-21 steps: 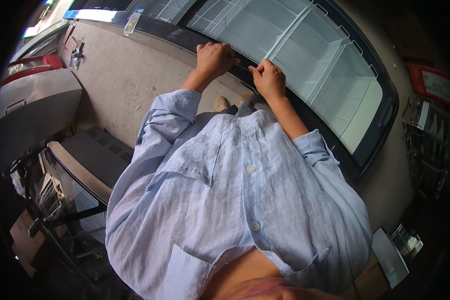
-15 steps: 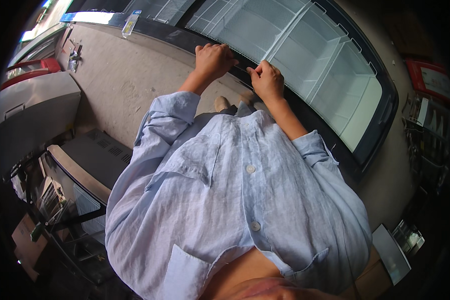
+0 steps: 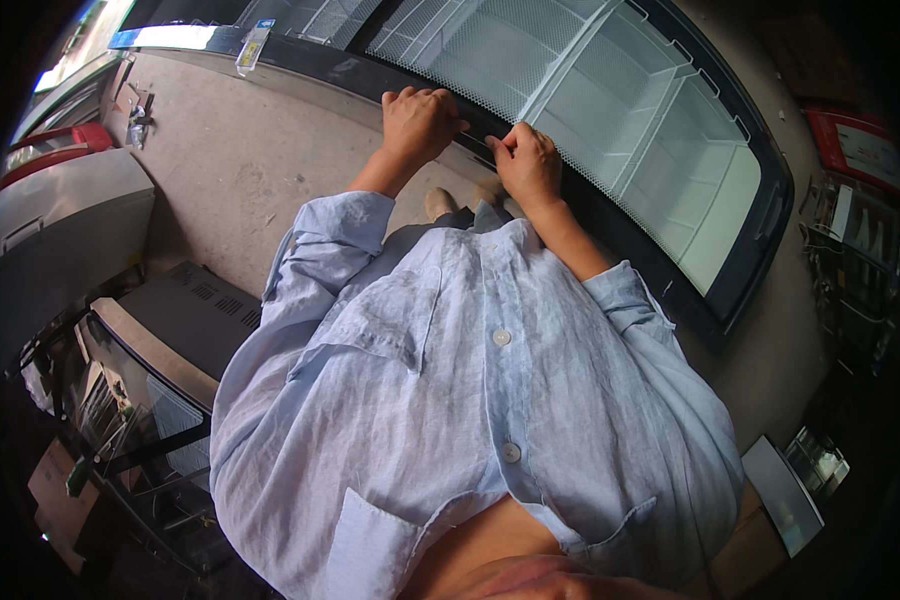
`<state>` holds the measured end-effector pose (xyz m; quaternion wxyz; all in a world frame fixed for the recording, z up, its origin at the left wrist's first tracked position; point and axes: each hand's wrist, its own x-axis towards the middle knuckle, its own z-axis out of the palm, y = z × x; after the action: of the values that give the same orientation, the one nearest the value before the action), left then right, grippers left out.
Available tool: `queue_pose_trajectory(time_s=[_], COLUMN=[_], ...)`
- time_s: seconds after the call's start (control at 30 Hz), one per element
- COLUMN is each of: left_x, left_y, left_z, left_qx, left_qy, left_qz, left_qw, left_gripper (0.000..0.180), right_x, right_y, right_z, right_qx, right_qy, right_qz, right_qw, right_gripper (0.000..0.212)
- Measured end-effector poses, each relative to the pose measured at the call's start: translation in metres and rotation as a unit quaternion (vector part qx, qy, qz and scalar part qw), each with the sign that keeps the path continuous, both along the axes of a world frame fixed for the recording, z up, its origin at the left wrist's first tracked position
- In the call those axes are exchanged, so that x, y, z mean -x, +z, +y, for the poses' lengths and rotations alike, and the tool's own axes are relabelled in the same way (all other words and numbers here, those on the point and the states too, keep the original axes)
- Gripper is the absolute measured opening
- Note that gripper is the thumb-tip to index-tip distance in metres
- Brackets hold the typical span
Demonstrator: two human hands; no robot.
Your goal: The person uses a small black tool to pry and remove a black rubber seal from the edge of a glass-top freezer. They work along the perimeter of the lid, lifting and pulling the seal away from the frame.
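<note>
Working at the black front rail [image 3: 342,70]: both hands are reaching forward to this edge of what is looking like a display chest freezer [image 3: 770,210], its dark frame slanting across the upper view.
Left hand [image 3: 420,122]: it is resting at the rail, fingers curled, thumb pointing toward its partner; the grip is looking nearly closed, though whether it is holding anything cannot be told.
Right hand [image 3: 527,163]: it is sitting just beside, thumb bent close to forefinger; this grip is forming a narrow pinch, and any small thing inside is hiding from view.
Fingertip pressure: light, even contact is seeming wiser than a hard tug, one hand steadying while its neighbour is working.
White mesh [image 3: 450,60]: it is lying just beyond the knuckles, so slipping fingers are risking a snag.
White wire baskets [image 3: 610,110]: they are filling the freezer's interior, ahead and rightward.
Clear packet [image 3: 255,47]: it is hanging at the rail, well left of the hands; a wide leftward sweep is risking a knock.
Concrete floor [image 3: 240,130]: it is showing between freezer and grey vented appliance [image 3: 190,300], apparently offering the elbows their broadest room.
</note>
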<state>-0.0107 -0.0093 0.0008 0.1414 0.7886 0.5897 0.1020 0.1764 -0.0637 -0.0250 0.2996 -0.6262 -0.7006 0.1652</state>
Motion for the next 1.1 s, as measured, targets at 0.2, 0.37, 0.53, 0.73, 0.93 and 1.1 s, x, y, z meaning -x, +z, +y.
queue_pose_trajectory(time_s=[0.2,0.37,0.53,0.73,0.93,1.1], left_x=[0.004,0.007,0.02,0.012,0.015,0.023], left_y=[0.0,0.0,-0.005,-0.004,-0.006,-0.009], left_z=[-0.004,-0.005,-0.002,0.001,-0.005,-0.017], left_qx=[-0.001,-0.007,0.018,0.02,0.008,0.009], left_qy=[0.005,0.011,-0.002,0.023,0.027,0.034], left_qz=[-0.002,0.003,-0.028,-0.021,-0.037,-0.086], left_qw=[1.0,1.0,0.999,0.999,0.999,0.996], left_gripper=[0.025,0.026,0.027,0.027,0.025,0.024], right_x=[0.002,0.008,0.009,0.008,0.009,0.009], right_y=[-0.006,-0.006,0.0,-0.001,-0.001,-0.003], right_z=[-0.002,-0.004,-0.002,0.004,0.002,-0.005], right_qx=[-0.01,-0.007,0.018,0.029,0.027,-0.003], right_qy=[0.01,0.009,0.001,-0.035,-0.012,0.021], right_qz=[-0.008,-0.008,0.039,0.04,0.021,0.023], right_qw=[1.0,1.0,0.999,0.998,0.999,0.999], right_gripper=[0.028,0.029,0.029,0.03,0.031,0.031])
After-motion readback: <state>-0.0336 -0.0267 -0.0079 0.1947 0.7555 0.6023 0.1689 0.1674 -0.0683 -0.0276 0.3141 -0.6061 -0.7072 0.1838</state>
